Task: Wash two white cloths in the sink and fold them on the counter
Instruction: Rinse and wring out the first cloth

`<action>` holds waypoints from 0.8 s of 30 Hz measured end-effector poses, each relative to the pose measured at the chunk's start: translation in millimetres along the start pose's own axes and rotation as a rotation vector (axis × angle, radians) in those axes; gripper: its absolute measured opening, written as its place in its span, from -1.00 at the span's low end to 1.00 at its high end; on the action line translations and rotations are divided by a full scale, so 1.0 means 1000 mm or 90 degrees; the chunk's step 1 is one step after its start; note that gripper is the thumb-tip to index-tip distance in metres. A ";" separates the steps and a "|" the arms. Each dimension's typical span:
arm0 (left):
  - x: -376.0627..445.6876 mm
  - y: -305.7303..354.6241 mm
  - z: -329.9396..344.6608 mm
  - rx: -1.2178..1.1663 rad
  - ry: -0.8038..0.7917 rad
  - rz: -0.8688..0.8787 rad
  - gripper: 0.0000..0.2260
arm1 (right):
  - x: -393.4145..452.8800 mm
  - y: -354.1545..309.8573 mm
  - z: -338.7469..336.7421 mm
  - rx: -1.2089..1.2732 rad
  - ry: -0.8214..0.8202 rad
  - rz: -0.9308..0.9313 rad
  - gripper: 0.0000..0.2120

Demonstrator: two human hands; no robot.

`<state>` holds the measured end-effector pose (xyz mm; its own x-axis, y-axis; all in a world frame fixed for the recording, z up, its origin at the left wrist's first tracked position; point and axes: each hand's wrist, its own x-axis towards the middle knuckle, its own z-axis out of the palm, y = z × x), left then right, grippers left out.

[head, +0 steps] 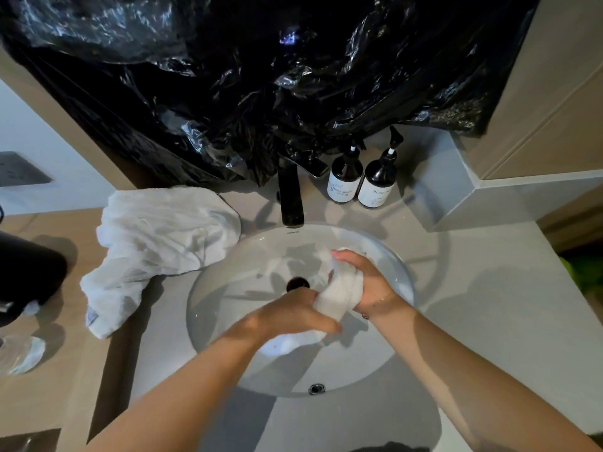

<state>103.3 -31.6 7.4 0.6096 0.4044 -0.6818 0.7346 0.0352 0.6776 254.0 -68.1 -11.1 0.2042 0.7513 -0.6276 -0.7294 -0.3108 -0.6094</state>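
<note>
2 hands (326,298) wring cloth (342,296) over sink (228,288).

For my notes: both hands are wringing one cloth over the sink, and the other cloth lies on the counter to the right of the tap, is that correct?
Not quite. The head view shows the other cloth on the counter left of the tap, not right. Both hands, left and right, do grip one cloth over the sink.

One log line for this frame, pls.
stage: washing | left hand + right hand: wringing cloth over sink | second cloth: counter, unfolded

bunched white cloth (341,296) over sink (228,308), crumpled cloth (156,243) on counter (473,288)
</note>
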 end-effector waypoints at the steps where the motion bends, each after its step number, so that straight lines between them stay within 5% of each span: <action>1: 0.001 -0.003 0.009 0.077 0.047 -0.018 -0.79 | 0.007 0.009 -0.001 -0.053 0.079 -0.018 -0.88; 3: 0.009 -0.010 0.026 0.194 0.119 -0.059 -0.84 | 0.018 0.023 -0.002 -0.177 0.201 -0.021 -0.86; 7: 0.037 -0.030 0.056 0.321 0.172 -0.118 -0.84 | 0.039 0.043 -0.004 -0.365 0.276 0.025 -0.92; 13: 0.060 -0.052 0.082 0.309 0.172 -0.177 -0.65 | 0.055 0.059 -0.010 -0.551 0.387 0.074 -0.79; 19: 0.061 -0.051 0.082 0.292 0.231 -0.162 -0.62 | 0.047 0.050 -0.006 -0.502 0.307 0.010 -0.61; 24: 0.061 -0.043 0.083 0.307 0.357 -0.155 -0.62 | 0.024 0.042 -0.007 -0.353 0.255 -0.126 -0.27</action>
<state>133.7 -84.4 -86.0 0.2673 0.8427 -0.4674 0.9551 -0.1675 0.2443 233.0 -67.2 -55.8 0.5997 0.5860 -0.5449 -0.2355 -0.5215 -0.8201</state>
